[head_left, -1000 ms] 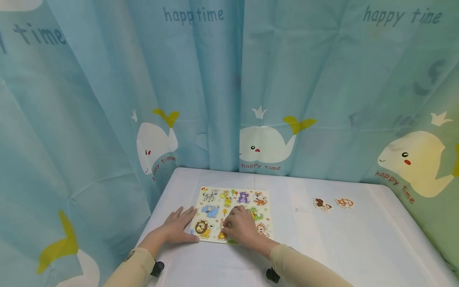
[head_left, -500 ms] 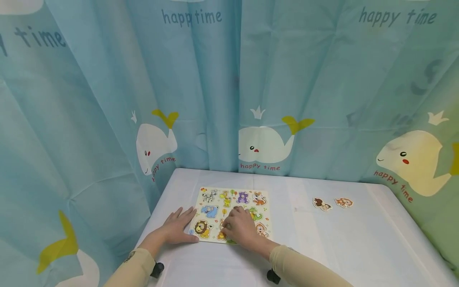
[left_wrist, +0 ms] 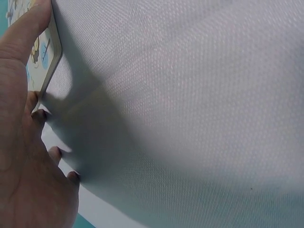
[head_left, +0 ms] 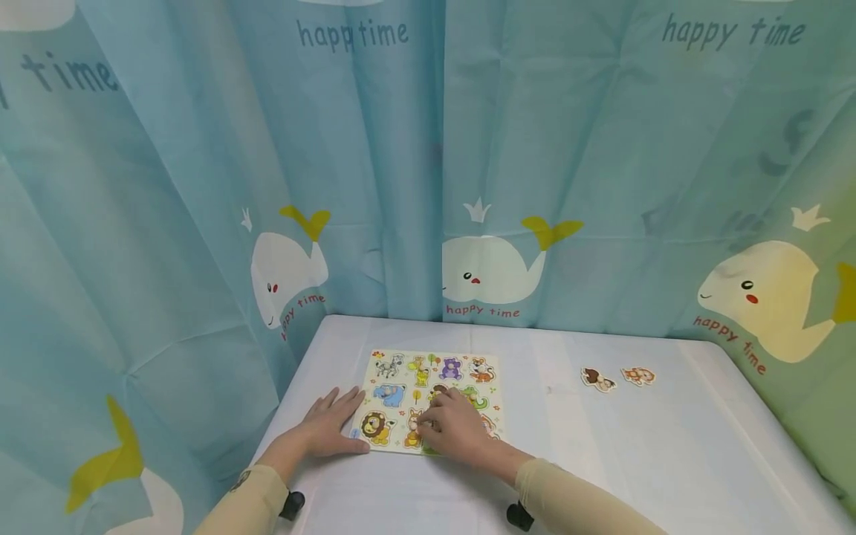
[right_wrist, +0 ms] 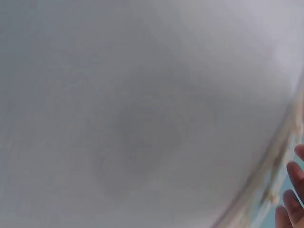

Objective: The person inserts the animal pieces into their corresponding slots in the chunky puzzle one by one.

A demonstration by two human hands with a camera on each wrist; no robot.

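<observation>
A cream animal puzzle board (head_left: 404,410) lies on the white table. My left hand (head_left: 332,425) rests at its left edge with the fingers spread; in the left wrist view that hand (left_wrist: 33,156) has its thumb along the board's edge. Over the board's lower right part is my right hand (head_left: 461,427), fingers loosely bent beside a kangaroo-like animal (head_left: 412,429). It covers some of the pictures. The right wrist view is blurred, but the hand's fingers (right_wrist: 295,178) show there with nothing seen between them.
Two loose animal pieces, one with dark brown (head_left: 600,380) and one orange-brown (head_left: 639,376), lie on the white table (head_left: 642,453) to the right of the board. A blue whale-print curtain (head_left: 388,148) hangs behind and along the left.
My right hand has shifted slightly right, uncovering more of the kangaroo-like animal and the brown animal above it. The left hand stays at the board's edge. The head view has turned slightly.
</observation>
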